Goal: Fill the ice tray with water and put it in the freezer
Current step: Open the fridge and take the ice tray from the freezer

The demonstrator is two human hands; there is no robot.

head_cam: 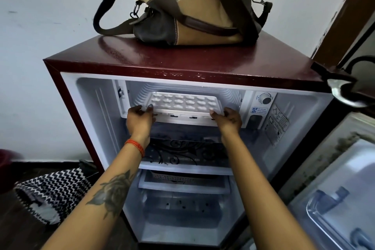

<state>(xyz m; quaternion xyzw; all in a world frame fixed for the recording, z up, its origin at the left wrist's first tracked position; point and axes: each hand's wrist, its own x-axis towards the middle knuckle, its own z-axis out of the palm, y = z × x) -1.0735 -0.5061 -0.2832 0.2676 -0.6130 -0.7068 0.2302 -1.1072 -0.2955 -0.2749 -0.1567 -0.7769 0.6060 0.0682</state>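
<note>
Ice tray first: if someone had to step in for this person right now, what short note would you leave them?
Left hand: grips the left end of the ice tray.
Right hand: grips the tray's right end.
Tray: held about level at the mouth of the freezer compartment, at the top of the open fridge. Its far part is already inside.
Done: tray carried to the freezer. I cannot tell from here whether the cells hold water.
Left: slide it fully in, let go, close the fridge door.
A bag sits on top of the fridge, away from the work.
</note>
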